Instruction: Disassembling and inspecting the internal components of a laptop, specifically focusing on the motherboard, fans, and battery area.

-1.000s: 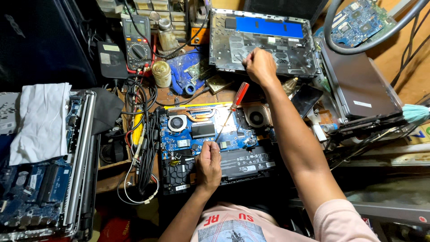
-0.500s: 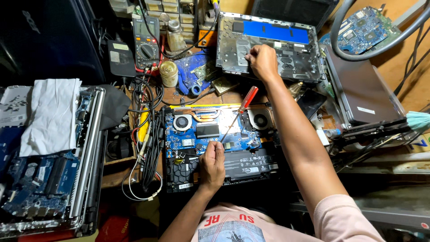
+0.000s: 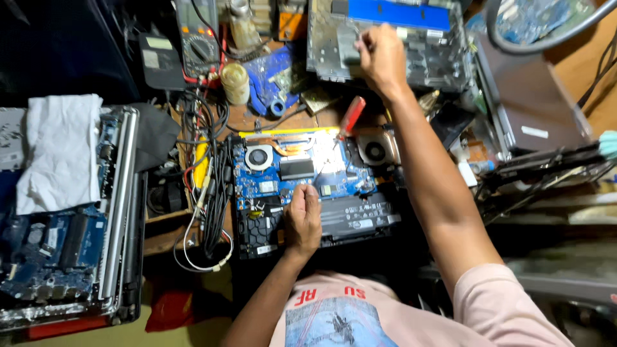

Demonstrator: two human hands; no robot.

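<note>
We cannot see what the fingers of the right hand point(image 3: 380, 59) pinch over the grey laptop base cover point(image 3: 424, 51), whose far edge the top of the frame cuts off. The left hand point(image 3: 302, 218) covers part of the blue motherboard point(image 3: 283, 173) and the black battery point(image 3: 360, 218), so whether it holds anything stays hidden. The multimeter point(image 3: 198, 32) is cropped too.

We wore a pale pink short-sleeved T-shirt with red lettering and a blue printed picture on the chest; our forearms and both hands were bare.
</note>
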